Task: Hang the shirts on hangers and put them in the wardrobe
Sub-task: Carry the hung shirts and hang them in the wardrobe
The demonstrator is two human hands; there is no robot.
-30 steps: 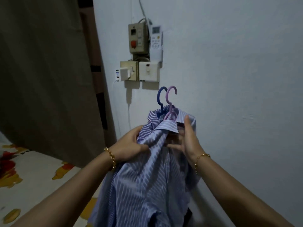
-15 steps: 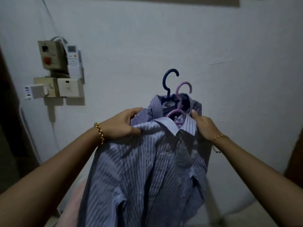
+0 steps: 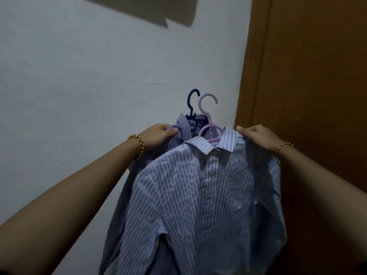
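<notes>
The pale striped shirt (image 3: pixel 198 195) hangs buttoned on a purple hanger (image 3: pixel 206 116) in front of me, held up in the air. A darker striped shirt (image 3: pixel 178 133) on a dark blue hanger (image 3: pixel 191 110) sits right behind it. My left hand (image 3: pixel 156 133) pinches the darker shirt near its collar, fingers curled into the cloth. My right hand (image 3: pixel 256 135) grips the pale shirt's shoulder, fingers folded over it. A white wall (image 3: pixel 99 76) is behind, with a brown wooden panel (image 3: pixel 307 76) on the right.

A home: a white wall (image 3: pixel 79 86) stood left of a brown wooden panel (image 3: pixel 309 76), hangered shirts (image 3: pixel 198 195) before it.
</notes>
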